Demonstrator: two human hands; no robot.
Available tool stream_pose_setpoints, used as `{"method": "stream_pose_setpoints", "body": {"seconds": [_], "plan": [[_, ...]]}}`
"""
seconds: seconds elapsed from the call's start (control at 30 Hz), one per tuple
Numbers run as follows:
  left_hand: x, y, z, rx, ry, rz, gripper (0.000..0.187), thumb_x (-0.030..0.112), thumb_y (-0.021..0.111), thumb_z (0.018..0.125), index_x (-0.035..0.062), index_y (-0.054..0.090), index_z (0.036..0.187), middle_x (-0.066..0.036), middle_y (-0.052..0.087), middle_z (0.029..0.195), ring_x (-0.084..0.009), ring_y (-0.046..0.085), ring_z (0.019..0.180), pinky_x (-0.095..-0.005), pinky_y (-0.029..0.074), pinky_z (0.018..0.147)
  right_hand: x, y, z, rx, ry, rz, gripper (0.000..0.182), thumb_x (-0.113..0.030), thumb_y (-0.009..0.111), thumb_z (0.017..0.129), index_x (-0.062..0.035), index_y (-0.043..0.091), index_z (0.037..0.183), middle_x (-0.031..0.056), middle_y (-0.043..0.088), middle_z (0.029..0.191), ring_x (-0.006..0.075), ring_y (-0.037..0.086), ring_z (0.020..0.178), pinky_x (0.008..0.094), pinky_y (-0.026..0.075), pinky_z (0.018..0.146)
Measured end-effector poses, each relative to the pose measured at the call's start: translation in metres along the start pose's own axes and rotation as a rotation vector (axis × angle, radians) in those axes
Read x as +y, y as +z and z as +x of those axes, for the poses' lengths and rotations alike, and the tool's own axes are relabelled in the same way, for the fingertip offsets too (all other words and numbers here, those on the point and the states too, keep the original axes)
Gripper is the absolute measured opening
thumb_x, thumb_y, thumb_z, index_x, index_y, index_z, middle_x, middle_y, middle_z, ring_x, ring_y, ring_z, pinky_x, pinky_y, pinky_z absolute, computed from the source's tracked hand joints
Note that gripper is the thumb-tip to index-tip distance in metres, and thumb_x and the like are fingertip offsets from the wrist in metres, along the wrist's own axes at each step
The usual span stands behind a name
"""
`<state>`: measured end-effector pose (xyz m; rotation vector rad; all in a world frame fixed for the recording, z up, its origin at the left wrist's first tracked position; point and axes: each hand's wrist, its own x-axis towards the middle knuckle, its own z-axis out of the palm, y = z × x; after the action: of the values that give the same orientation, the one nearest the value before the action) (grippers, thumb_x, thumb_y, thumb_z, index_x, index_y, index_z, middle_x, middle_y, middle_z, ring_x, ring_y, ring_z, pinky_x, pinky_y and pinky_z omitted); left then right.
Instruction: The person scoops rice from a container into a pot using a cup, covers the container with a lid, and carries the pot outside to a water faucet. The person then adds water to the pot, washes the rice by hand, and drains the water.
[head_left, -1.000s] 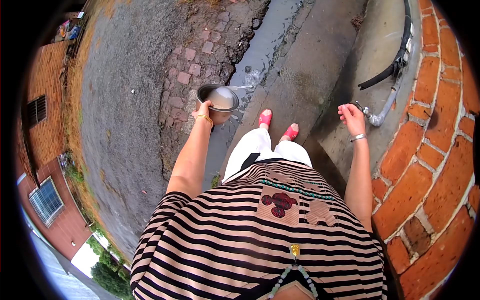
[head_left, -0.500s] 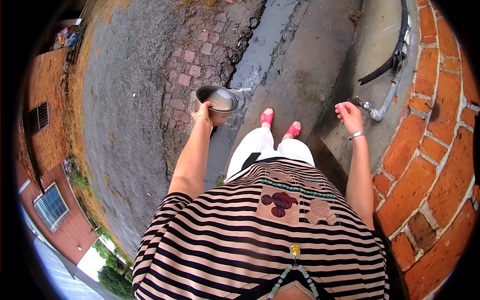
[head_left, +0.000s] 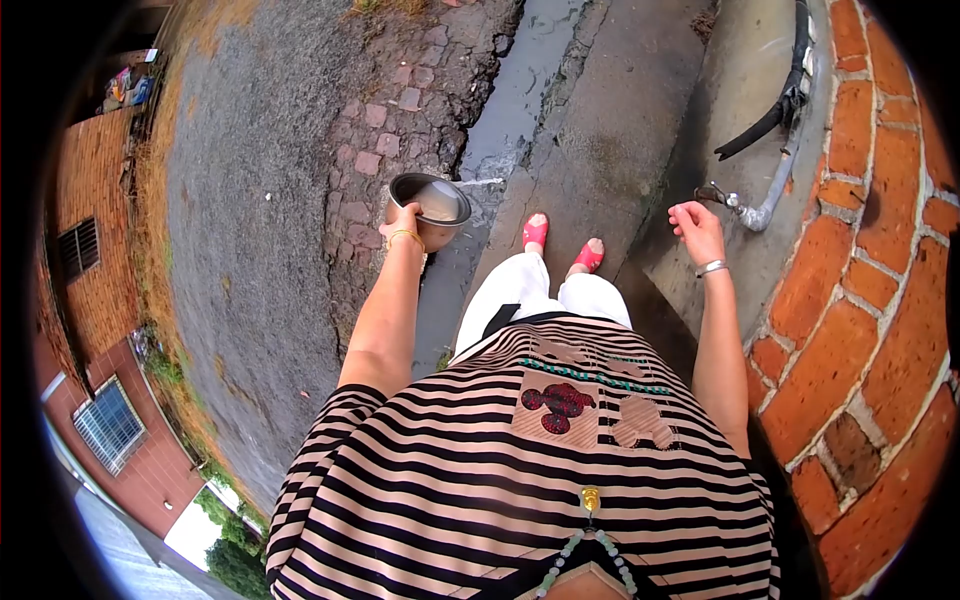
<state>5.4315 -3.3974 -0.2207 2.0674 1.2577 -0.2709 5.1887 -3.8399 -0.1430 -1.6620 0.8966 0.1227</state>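
Observation:
My left hand (head_left: 403, 222) grips the rim of a metal cooking pot (head_left: 440, 228), thumb over the edge. The pot tilts away from me above the ditch. Inside, cloudy whitish liquid (head_left: 438, 200) shows, with pale grains low on the near side. A thin whitish stream (head_left: 483, 182) leaves the far side of the pot toward the ditch. My right hand (head_left: 697, 226) hangs in the air with its fingers curled in and nothing visible in them. Close to it is a metal tap (head_left: 733, 200) on a grey pipe, not touched as far as I can see.
Murky water runs along the ditch (head_left: 515, 90) left of the concrete strip (head_left: 625, 110) under my feet. Broken paving (head_left: 375, 150) and a grey road lie further left. On the right are a black hose (head_left: 765, 130) and a brick wall (head_left: 825, 280).
The view has shifted slightly. The pot stays tilted in my left hand, and the whitish stream still shows at its far side. My right hand is nearly unmoved.

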Motion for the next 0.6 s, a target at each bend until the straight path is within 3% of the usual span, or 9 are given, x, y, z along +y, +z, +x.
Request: {"method": "stream_pose_setpoints", "body": {"seconds": [0.3, 0.4, 0.6], "plan": [[0.006, -0.011, -0.01, 0.022, 0.01, 0.061, 0.097, 0.019, 0.073, 0.046, -0.0067, 0.033, 0.13, -0.024, 0.05, 0.12, -0.0344, 0.052, 0.107, -0.0389, 0.042, 0.091, 0.002, 0.005, -0.004, -0.006, 0.011, -0.013, 0.017, -0.015, 0.055, 0.09, -0.0002, 0.063, 0.086, 0.0025, 0.065, 0.079, 0.0075, 0.058, 0.068, 0.0216, 0.048, 0.059], [0.007, -0.014, -0.007, -0.012, -0.014, 0.076, 0.099, 0.022, 0.075, 0.045, 0.0014, 0.033, 0.133, -0.023, 0.05, 0.122, -0.0362, 0.051, 0.111, -0.0397, 0.04, 0.096, 0.001, 0.006, -0.004, -0.011, 0.015, -0.035, 0.016, -0.014, 0.055, 0.09, -0.0001, 0.062, 0.086, 0.0029, 0.065, 0.08, 0.0077, 0.058, 0.068, 0.0217, 0.048, 0.059], [0.003, -0.012, 0.004, 0.041, -0.008, 0.142, 0.1, 0.025, 0.074, 0.046, 0.0059, 0.033, 0.135, -0.023, 0.048, 0.127, -0.0367, 0.049, 0.115, -0.0411, 0.039, 0.099, 0.0, 0.007, -0.004, -0.005, -0.004, -0.039, 0.017, -0.015, 0.055, 0.089, -0.0002, 0.063, 0.086, 0.0028, 0.065, 0.078, 0.008, 0.058, 0.067, 0.022, 0.048, 0.059]]}}
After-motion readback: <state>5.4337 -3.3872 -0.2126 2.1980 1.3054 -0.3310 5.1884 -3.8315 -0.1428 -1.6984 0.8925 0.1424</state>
